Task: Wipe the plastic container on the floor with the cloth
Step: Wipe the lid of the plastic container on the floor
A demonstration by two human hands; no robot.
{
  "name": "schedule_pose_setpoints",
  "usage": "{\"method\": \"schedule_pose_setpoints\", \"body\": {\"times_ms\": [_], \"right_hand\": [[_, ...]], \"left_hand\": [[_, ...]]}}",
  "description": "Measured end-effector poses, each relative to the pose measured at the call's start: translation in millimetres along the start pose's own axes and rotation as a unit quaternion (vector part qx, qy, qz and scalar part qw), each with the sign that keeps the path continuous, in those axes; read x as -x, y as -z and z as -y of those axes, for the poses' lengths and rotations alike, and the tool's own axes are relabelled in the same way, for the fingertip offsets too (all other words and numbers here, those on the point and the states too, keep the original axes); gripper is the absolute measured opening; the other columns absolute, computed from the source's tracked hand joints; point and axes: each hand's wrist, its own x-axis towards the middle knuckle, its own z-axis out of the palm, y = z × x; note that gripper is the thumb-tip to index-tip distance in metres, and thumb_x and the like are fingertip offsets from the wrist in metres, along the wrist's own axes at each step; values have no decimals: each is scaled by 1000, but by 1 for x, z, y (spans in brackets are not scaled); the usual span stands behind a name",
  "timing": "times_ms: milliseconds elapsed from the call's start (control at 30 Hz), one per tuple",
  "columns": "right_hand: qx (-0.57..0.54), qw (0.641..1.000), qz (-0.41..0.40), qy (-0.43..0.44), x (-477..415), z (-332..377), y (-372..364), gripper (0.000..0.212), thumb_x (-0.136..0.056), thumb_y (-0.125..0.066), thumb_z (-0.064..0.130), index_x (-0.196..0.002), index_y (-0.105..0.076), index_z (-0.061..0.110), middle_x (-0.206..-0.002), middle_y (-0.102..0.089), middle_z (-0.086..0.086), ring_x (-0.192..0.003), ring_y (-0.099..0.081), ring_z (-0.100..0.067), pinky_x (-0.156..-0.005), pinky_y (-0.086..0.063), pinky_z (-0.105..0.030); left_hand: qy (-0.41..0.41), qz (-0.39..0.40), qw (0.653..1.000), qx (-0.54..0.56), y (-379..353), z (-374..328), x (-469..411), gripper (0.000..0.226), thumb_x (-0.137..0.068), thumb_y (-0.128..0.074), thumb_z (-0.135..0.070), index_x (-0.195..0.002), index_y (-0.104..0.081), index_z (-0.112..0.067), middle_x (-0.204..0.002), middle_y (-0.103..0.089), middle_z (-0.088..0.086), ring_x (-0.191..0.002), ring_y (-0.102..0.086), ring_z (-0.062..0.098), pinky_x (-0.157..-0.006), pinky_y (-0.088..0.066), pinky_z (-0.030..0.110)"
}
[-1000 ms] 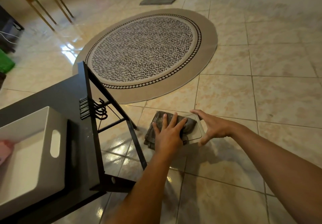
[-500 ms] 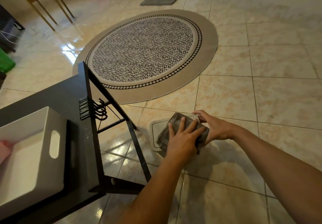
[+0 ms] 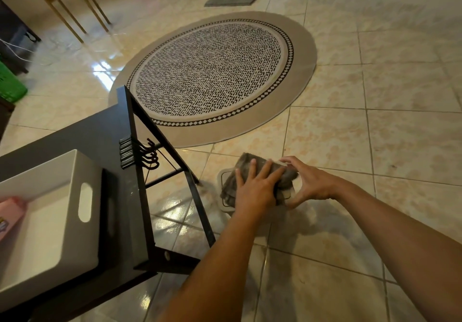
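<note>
- On the tiled floor, just in front of the round rug: plastic container lying there, showing only as a pale rounded rim at the left and near side, the rest hiding under cloth and hands.
- Over the container: grey cloth lying bunched, covering most of the top, its right end disappearing between the two hands.
- On the cloth: left hand pressing down flat, fingers stretched and spread, not closing around anything.
- At the right edge: right hand curving half closed, thumb low and fingers high, touching the container side and the cloth end; hard to say which one being gripped.
- At the left: dark table with a white bin, cut by the frame edge; pink thing inside, too cropped to identify.
</note>
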Motion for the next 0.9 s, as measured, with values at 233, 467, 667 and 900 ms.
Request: {"method": "schedule_pose_setpoints", "body": {"times_ms": [233, 467, 667, 900], "right_hand": [[4, 1000, 3, -5, -2, 2, 1, 122, -53, -96, 27, -149, -20, 30, -150, -39, -5, -142, -33, -19, -104, -36, -28], [4, 1000, -5, 2, -1, 2, -1, 115, -52, -96, 30, -142, -25, 33, -134, -42, 7, -131, -37, -10, -104, -36, -28], [14, 1000, -1, -5, -4, 4, 0, 121, -49, -96, 32, -146, -23, 33, -144, -44, 0, -135, -39, -16, -104, -39, -30], [25, 999, -23, -11, 0, 6, -4, 121, -48, -97, 39, -144, -24, 32, -142, -45, 2, -133, -38, -13, -107, -38, -34]], "left_hand": [[77, -23, 996, 30, -12, -4, 28, 75, -92, -56, -37, -149, -8, -42, -161, 6, -2, -143, 18, 33, -108, 16, 65], [126, -29, 990, 49, -1, 16, 0, 81, -90, -59, -28, -150, -7, -40, -162, 4, 0, -144, 16, 33, -109, 14, 64], [94, -33, 994, 52, -16, -8, 22, 78, -91, -57, -39, -150, -6, -41, -161, 7, -2, -143, 18, 34, -107, 17, 63], [173, -43, 982, 65, -4, 19, 5, 81, -91, -58, -26, -151, -5, -38, -161, 6, 0, -143, 18, 35, -108, 15, 63]]}}
